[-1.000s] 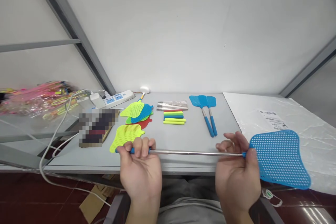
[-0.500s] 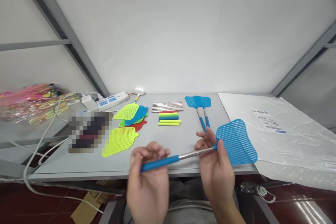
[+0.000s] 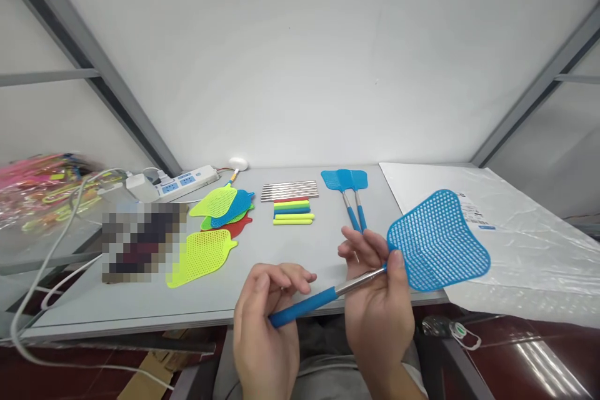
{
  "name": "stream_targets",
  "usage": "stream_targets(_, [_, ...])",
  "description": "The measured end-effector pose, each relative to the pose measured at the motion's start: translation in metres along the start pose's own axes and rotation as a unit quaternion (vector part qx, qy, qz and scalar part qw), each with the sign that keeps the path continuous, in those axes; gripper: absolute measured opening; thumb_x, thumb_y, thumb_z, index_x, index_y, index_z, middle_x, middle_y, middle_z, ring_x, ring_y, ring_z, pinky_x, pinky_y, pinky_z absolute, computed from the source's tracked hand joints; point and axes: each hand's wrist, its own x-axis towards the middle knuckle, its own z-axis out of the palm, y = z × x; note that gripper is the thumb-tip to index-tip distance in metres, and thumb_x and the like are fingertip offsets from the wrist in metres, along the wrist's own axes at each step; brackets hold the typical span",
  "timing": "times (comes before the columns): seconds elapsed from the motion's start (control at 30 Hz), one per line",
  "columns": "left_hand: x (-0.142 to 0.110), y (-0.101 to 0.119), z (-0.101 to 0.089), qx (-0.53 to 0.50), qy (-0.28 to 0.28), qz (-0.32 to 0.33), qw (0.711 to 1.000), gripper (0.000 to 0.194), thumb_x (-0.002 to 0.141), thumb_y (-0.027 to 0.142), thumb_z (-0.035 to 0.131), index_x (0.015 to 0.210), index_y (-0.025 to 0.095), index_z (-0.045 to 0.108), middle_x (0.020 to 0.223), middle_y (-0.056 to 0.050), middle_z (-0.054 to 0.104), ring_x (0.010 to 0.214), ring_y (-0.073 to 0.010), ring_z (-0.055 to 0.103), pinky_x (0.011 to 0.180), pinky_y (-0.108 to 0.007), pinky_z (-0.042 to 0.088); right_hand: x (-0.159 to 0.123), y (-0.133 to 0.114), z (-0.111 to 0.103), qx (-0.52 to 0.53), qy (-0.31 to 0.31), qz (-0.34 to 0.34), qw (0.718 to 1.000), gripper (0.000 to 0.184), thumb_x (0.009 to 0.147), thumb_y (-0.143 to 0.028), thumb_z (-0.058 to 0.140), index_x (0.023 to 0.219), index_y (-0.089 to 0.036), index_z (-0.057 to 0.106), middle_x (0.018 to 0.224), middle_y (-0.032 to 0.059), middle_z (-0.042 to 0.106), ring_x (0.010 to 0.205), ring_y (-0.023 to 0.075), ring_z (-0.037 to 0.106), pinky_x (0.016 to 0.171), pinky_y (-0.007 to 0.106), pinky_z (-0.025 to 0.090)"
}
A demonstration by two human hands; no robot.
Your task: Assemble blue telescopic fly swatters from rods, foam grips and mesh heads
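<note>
I hold a blue fly swatter [image 3: 435, 240] over the front edge of the grey table [image 3: 140, 306]. Its metal rod is telescoped in, so only a short stretch shows between the blue grip and the mesh head. My left hand [image 3: 267, 325] is closed round the lower end of the blue grip. My right hand [image 3: 379, 300] pinches the rod just below the mesh head, which tilts up to the right.
Two finished blue swatters [image 3: 349, 190] lie at the back. Left of them are coloured grips [image 3: 293, 211], metal rods [image 3: 288, 190], loose mesh heads [image 3: 222, 206], one yellow head [image 3: 201, 255], a power strip [image 3: 180, 181] and a plastic sheet [image 3: 497, 231] at right.
The long extended rod has been pushed in and the swatter is now short. My hands have come close together, and the head has swung up and left from the right.
</note>
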Motion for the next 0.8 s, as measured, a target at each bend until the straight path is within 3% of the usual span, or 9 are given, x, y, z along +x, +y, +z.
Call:
stream_targets(0.1, [0.004, 0.003, 0.0, 0.029, -0.005, 0.009, 1.0, 0.02, 0.087, 0.031, 0.055, 0.072, 0.019, 0.057, 0.07, -0.002, 0.061, 0.076, -0.0194, 0.061, 0.078, -0.033, 0.052, 0.001, -0.001, -0.001, -0.008, -0.029, 0.002, 1.0, 0.039, 0.097, -0.047, 0.039, 0.098, -0.023, 0.07, 0.096, 0.0079, 0.075, 0.08, 0.0194, 0.064, 0.086, 0.044, 0.045])
stream_targets(0.17, [0.006, 0.003, -0.003, 0.081, -0.026, -0.02, 0.996, 0.019, 0.084, 0.033, 0.061, 0.073, 0.018, 0.058, 0.075, -0.003, 0.063, 0.067, -0.0157, 0.058, 0.065, -0.027, 0.051, 0.007, -0.001, -0.003, -0.024, -0.047, 0.015, 0.998, 0.04, 0.098, -0.048, 0.038, 0.102, -0.023, 0.069, 0.096, 0.0078, 0.075, 0.078, 0.019, 0.062, 0.084, 0.043, 0.045])
stream_targets(0.27, [0.005, -0.002, -0.007, 0.199, -0.099, -0.097, 0.97, 0.02, 0.08, 0.037, 0.069, 0.079, 0.018, 0.062, 0.073, 0.0, 0.059, 0.048, -0.0075, 0.044, 0.044, -0.019, 0.037, 0.019, -0.001, -0.008, -0.069, -0.061, 0.023, 0.995, 0.041, 0.098, -0.049, 0.037, 0.11, -0.024, 0.067, 0.098, 0.0068, 0.074, 0.077, 0.0173, 0.06, 0.082, 0.039, 0.045])
stream_targets(0.37, [-0.001, -0.01, -0.005, 0.242, -0.169, -0.156, 0.943, 0.025, 0.077, 0.041, 0.073, 0.081, 0.018, 0.063, 0.059, 0.005, 0.047, 0.041, -0.0042, 0.032, 0.037, -0.016, 0.024, 0.021, 0.001, -0.01, -0.148, -0.116, 0.028, 0.982, 0.044, 0.099, -0.049, 0.036, 0.12, -0.024, 0.064, 0.1, 0.0069, 0.071, 0.08, 0.0173, 0.059, 0.081, 0.036, 0.047])
stream_targets(0.47, [-0.007, -0.019, 0.004, 0.17, -0.158, -0.242, 0.942, 0.035, 0.078, 0.053, 0.068, 0.083, 0.019, 0.06, 0.05, 0.008, 0.037, 0.037, -0.0026, 0.025, 0.037, -0.014, 0.016, 0.009, 0.007, -0.014, -0.208, -0.171, 0.066, 0.961, 0.045, 0.098, -0.048, 0.037, 0.129, -0.025, 0.059, 0.111, 0.0081, 0.068, 0.083, 0.0173, 0.06, 0.077, 0.033, 0.05])
stream_targets(0.57, [-0.007, -0.029, 0.012, 0.057, -0.066, -0.321, 0.943, 0.054, 0.076, 0.059, 0.068, 0.116, 0.025, 0.055, 0.051, 0.01, 0.04, 0.036, -0.0034, 0.029, 0.038, -0.014, 0.021, -0.001, 0.012, -0.022, -0.256, -0.179, 0.095, 0.945, 0.042, 0.094, -0.047, 0.049, 0.13, -0.027, 0.059, 0.116, 0.008, 0.065, 0.061, 0.0119, 0.057, 0.055, 0.026, 0.05])
stream_targets(0.63, [-0.003, -0.038, 0.015, 0.01, -0.042, -0.331, 0.943, 0.071, 0.073, 0.058, 0.071, 0.131, 0.027, 0.046, 0.053, 0.009, 0.046, 0.036, -0.0051, 0.033, 0.037, -0.015, 0.025, 0.0, 0.013, -0.028, -0.28, -0.168, 0.103, 0.94, 0.04, 0.089, -0.047, 0.057, 0.122, -0.026, 0.063, 0.108, 0.0071, 0.067, 0.047, 0.0088, 0.05, 0.041, 0.023, 0.043])
stream_targets(0.73, [0.003, -0.05, 0.018, -0.023, -0.104, -0.319, 0.942, 0.07, 0.072, 0.057, 0.072, 0.128, 0.02, 0.052, 0.057, 0.004, 0.054, 0.039, -0.0084, 0.042, 0.036, -0.019, 0.032, 0.013, 0.004, -0.032, -0.293, -0.145, 0.111, 0.938, 0.032, 0.084, -0.047, 0.063, 0.106, -0.024, 0.066, 0.098, 0.0051, 0.067, 0.038, 0.0063, 0.045, 0.034, 0.022, 0.04])
stream_targets(0.8, [0.006, -0.055, 0.02, -0.032, -0.154, -0.307, 0.939, 0.061, 0.072, 0.056, 0.073, 0.117, 0.016, 0.06, 0.063, 0.0, 0.059, 0.044, -0.0103, 0.048, 0.04, -0.022, 0.039, 0.025, -0.006, -0.031, -0.292, -0.126, 0.098, 0.943, 0.029, 0.083, -0.048, 0.065, 0.097, -0.023, 0.065, 0.095, 0.0041, 0.067, 0.038, 0.0056, 0.045, 0.038, 0.022, 0.044])
